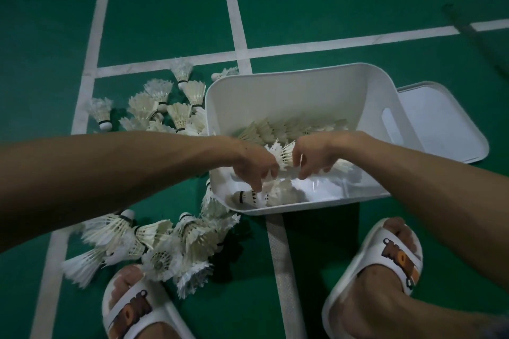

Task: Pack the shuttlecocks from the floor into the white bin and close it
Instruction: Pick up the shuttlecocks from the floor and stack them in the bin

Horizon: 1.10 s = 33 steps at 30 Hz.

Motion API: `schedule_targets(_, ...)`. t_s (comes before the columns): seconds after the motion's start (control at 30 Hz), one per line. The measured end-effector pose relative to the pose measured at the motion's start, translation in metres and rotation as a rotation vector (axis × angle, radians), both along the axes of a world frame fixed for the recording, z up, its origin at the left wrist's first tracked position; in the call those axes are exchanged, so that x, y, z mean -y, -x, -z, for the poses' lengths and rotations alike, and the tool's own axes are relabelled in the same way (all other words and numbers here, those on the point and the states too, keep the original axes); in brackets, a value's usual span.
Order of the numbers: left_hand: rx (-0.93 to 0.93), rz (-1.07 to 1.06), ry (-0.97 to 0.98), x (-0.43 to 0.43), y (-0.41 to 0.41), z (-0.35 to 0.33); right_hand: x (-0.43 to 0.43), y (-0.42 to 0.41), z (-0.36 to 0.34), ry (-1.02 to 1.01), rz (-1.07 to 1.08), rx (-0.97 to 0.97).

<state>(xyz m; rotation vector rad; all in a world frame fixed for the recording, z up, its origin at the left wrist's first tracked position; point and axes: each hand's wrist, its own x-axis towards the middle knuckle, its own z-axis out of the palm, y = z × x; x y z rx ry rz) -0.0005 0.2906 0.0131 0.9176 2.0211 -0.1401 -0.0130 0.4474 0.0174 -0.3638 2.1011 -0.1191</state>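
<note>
The white bin (286,85) stands open on the green floor, with several white feather shuttlecocks (278,129) lying inside it. Both my hands are down inside the bin. My left hand (254,165) has curled fingers around a shuttlecock (252,197) near the front wall. My right hand (314,158) pinches another shuttlecock (283,155) between the two hands. Loose shuttlecocks lie on the floor in a pile left of the bin (154,107) and in a second pile by my left foot (165,245).
The bin's white lid (446,124) lies flat on the floor just right of the bin. My feet in white slides are at the bottom, left (132,308) and right (385,264). White court lines cross the floor. A dark pole (473,36) lies at the far right.
</note>
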Motion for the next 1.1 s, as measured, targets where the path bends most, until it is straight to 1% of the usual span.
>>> schedule_targets(0.1, -0.063, -0.063, -0.085, 0.012, 0.003, -0.035, 0.010, 0.009, -0.032, 0.003, 0.034, -0.099)
schedule_targets(0.2, -0.160, -0.160, -0.166, 0.039, 0.006, -0.077, 0.033, 0.016, -0.064, 0.063, 0.104, -0.247)
schedule_targets(0.33, -0.309, -0.299, -0.239, 0.101, 0.009, -0.118, 0.087, 0.016, -0.097, 0.162, 0.140, -0.430)
schedule_targets(0.43, -0.405, -0.410, -0.229, 0.158, 0.006, -0.123, 0.135, 0.010, -0.113, 0.232, 0.110, -0.589)
schedule_targets(0.5, -0.396, -0.473, -0.147, 0.193, 0.002, -0.114, 0.168, 0.003, -0.114, 0.286, 0.069, -0.664)
schedule_targets(0.53, -0.379, -0.501, -0.109, 0.208, 0.000, -0.106, 0.184, -0.002, -0.113, 0.330, 0.063, -0.666)
schedule_targets(0.6, -0.345, -0.564, -0.078, 0.233, -0.002, -0.083, 0.211, -0.011, -0.104, 0.403, 0.053, -0.628)
schedule_targets(0.7, -0.337, -0.658, -0.141, 0.252, -0.001, -0.045, 0.239, -0.019, -0.077, 0.440, 0.046, -0.528)
schedule_targets(0.8, -0.337, -0.741, -0.271, 0.253, -0.003, -0.010, 0.250, -0.018, -0.042, 0.388, 0.073, -0.469)
schedule_targets(0.9, -0.381, -0.770, -0.386, 0.248, -0.007, 0.025, 0.249, -0.010, -0.004, 0.303, 0.150, -0.439)
schedule_targets(1.0, -0.397, -0.740, -0.342, 0.246, -0.006, 0.045, 0.240, -0.001, 0.022, 0.190, 0.276, -0.523)
schedule_targets(1.1, -0.411, -0.756, -0.339, 0.253, -0.003, 0.053, 0.234, 0.005, 0.039, 0.133, 0.332, -0.606)
